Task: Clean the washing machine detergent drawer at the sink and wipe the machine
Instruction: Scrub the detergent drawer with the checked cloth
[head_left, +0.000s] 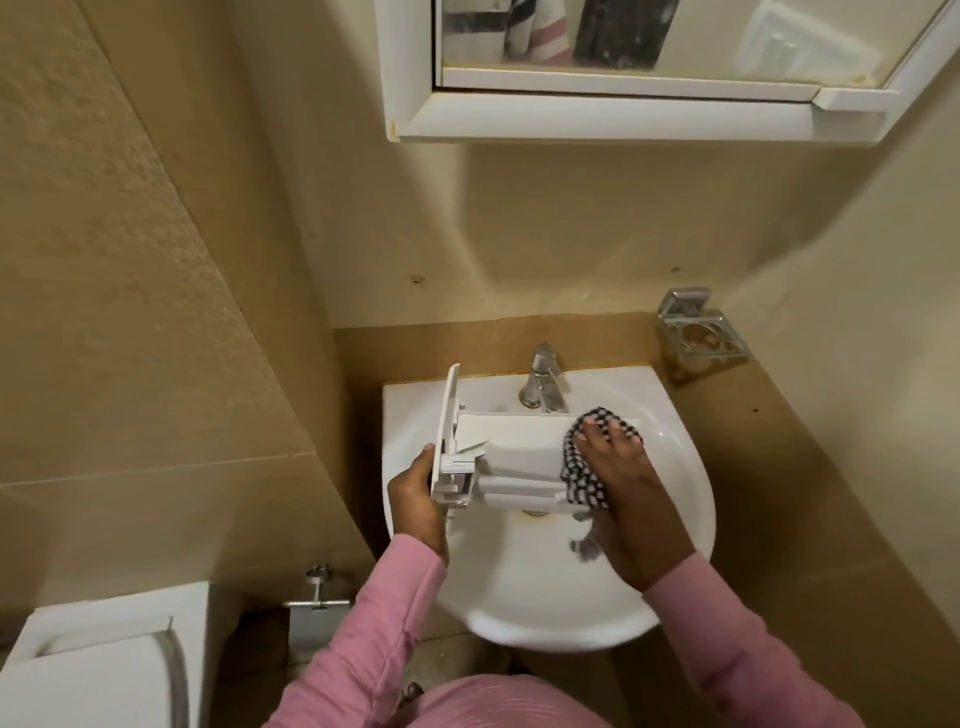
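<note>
A white plastic detergent drawer (514, 457) lies sideways over the white sink (670, 587), its front panel pointing left and up. My left hand (415, 504) grips the drawer at that front panel end. My right hand (618, 478) presses a black-and-white checked cloth (582, 478) against the drawer's right end, fingers spread over the cloth. The cloth hangs down over the drawer's near side. The chrome tap (543, 376) stands just behind the drawer; no water is seen running.
A mirror cabinet (597, 111) hangs above the sink. A metal holder (701, 332) is fixed to the wall at the right. A white toilet cistern (104, 654) sits low left, with a metal paper holder (317, 597) beside it. Walls stand close on both sides.
</note>
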